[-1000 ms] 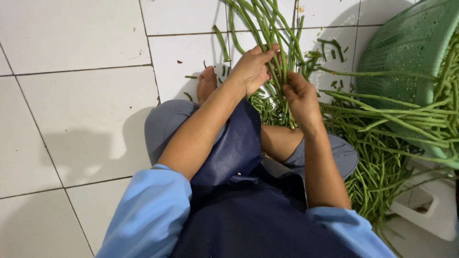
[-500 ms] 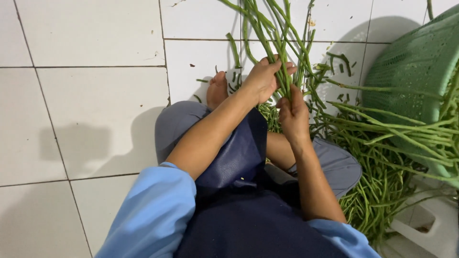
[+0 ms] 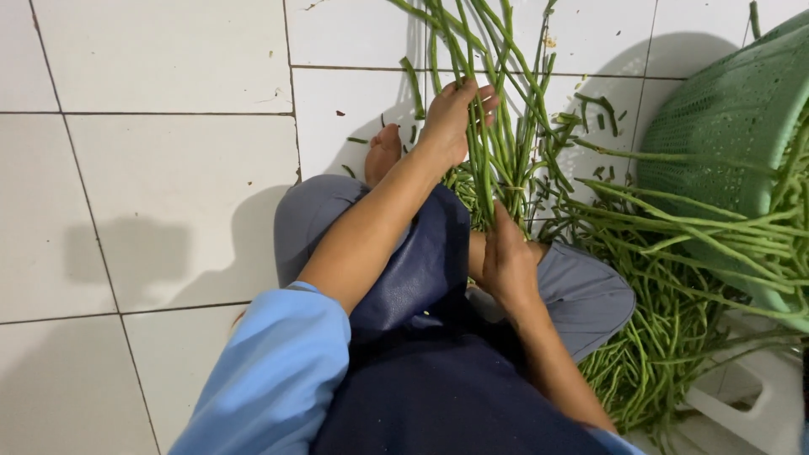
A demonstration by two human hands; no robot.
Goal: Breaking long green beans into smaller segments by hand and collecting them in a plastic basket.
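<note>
I sit on a white tiled floor with a dark apron over grey trousers. My left hand (image 3: pixel 455 118) is closed around a bunch of long green beans (image 3: pixel 489 59) that points away from me. My right hand (image 3: pixel 506 257) grips the lower end of the same bunch near my knee. More long beans lie in a heap (image 3: pixel 666 337) to my right, by my leg.
A green mesh basket (image 3: pixel 733 109) lies tipped at the right with beans spilling out of it. A white plastic stool (image 3: pixel 758 396) shows at the lower right. Small cut bean bits (image 3: pixel 602 105) dot the tiles ahead. My bare foot (image 3: pixel 383 152) rests beside the bunch.
My right hand has slid down the bunch toward my knee. My left hand keeps its hold higher up, so the two hands are now further apart.
</note>
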